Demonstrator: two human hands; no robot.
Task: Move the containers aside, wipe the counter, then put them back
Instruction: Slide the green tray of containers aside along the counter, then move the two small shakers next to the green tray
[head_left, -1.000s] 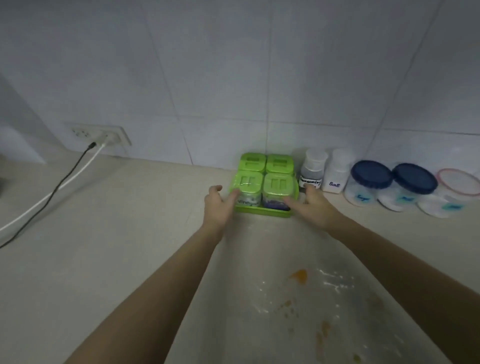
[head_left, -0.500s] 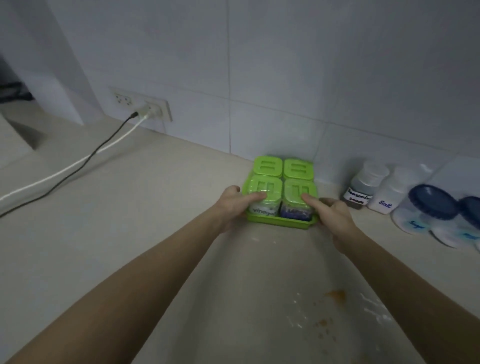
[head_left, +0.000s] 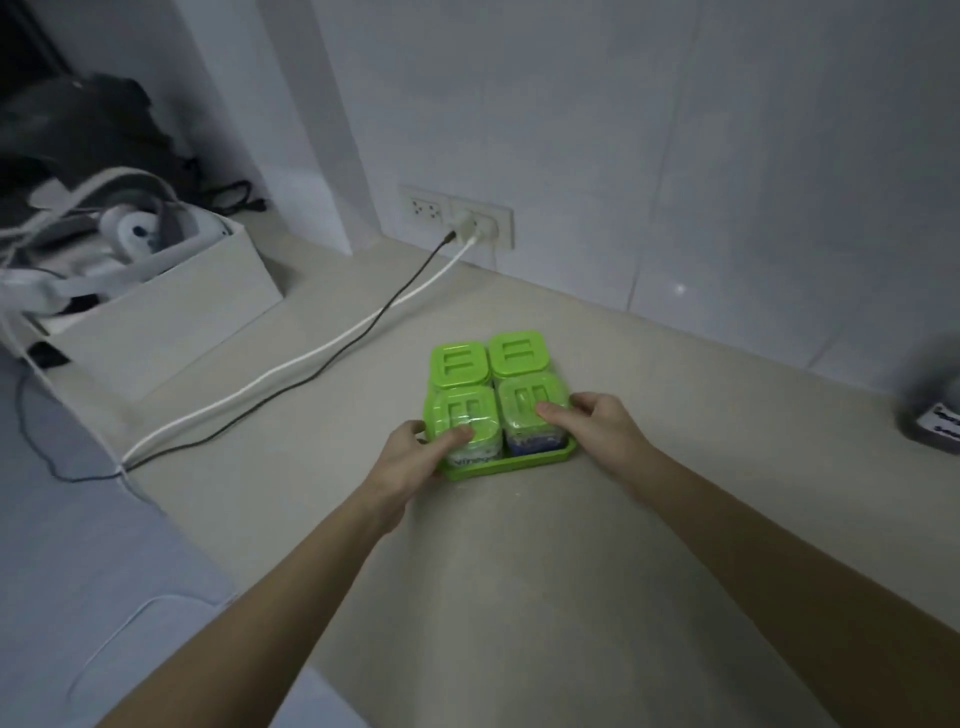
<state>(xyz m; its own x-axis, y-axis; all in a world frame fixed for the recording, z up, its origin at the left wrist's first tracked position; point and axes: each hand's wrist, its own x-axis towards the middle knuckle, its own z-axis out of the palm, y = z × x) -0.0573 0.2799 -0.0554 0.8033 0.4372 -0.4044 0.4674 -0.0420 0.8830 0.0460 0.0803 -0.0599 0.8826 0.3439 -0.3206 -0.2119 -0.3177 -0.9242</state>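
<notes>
On the pale tabletop (head_left: 519, 597), right of the cords (head_left: 291, 384), both hands (head_left: 410, 462) (head_left: 602, 426) hold the green tray (head_left: 514, 462) by its sides, thumbs pressing the four light, stiff, slippy jars (head_left: 493, 395) down.

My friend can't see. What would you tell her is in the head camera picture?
Two bare hands, left hand and right hand, grip a green tray of four green-lidded jars on a beige counter. Two cables run to a wall socket.
</notes>
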